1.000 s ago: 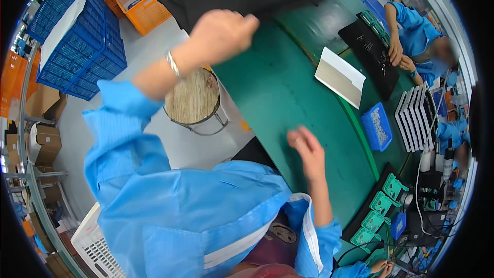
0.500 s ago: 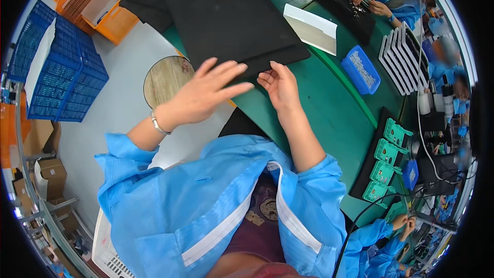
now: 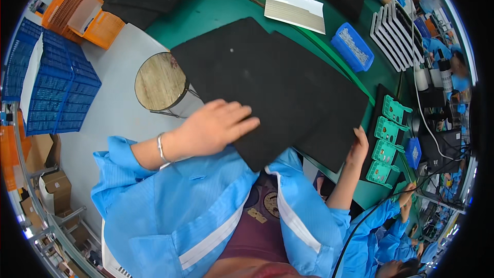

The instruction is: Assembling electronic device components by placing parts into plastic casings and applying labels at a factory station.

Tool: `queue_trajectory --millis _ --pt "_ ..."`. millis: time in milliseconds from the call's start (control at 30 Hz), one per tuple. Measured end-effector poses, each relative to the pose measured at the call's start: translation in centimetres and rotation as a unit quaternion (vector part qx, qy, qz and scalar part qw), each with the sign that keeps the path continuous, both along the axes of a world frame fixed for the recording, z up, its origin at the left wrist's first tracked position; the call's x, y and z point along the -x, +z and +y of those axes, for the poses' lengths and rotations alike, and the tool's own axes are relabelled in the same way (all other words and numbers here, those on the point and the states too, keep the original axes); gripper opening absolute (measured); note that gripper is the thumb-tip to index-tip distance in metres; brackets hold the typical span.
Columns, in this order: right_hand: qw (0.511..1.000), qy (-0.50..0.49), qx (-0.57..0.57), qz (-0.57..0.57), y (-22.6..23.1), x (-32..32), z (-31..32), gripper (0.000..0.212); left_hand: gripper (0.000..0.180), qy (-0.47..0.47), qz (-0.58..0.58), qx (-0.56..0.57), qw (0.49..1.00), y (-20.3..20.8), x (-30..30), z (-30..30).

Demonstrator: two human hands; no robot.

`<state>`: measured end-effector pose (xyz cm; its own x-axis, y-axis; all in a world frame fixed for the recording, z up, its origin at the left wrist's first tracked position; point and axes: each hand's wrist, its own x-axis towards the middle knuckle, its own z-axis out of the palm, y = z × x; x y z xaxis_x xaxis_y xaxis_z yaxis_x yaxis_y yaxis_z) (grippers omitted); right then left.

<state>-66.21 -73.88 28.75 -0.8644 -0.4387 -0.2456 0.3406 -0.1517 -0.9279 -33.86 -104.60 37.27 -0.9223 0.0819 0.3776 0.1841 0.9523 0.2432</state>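
Where black sheets (image 3: 260, 80) hide the table (image 3: 208, 13) near a blue bin (image 3: 352, 47), left fingers (image 3: 236, 114) lie atop, half-open; right fingers' (image 3: 362, 138) grip unclear.

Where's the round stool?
In the head view, the round stool stands left of centre on the grey floor, between the blue crates and the black sheets.

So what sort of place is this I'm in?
Most likely a factory assembly workshop. There's a long green workbench with a row of green fixtures and a blue bin of small pale parts, and people nearby wear blue work jackets like yours.
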Motion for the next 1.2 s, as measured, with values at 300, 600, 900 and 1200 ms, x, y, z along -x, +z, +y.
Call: queue_trajectory --millis 300,600,900,1200 --pt "0.969 0.019 -0.233 0.079 2.2 -1.8 6.1 0.031 0.046 0.147 0.052 0.087 0.984 -3.6 7.4 -3.5" --pt "0.838 -0.049 -0.351 0.414 3.8 -2.7 -0.1 0.031 0.051 0.266 -0.015 0.122 0.956 -6.7 5.1 -6.0" --pt "0.625 0.170 -0.247 0.721 3.0 1.8 -22.2 0.030 0.056 0.370 -0.020 0.115 0.922 -8.5 4.6 -8.9" --pt "0.564 0.202 -0.348 0.721 -2.3 6.1 -34.3 0.039 0.060 0.069 -0.121 -0.088 0.986 -7.3 4.2 3.1"
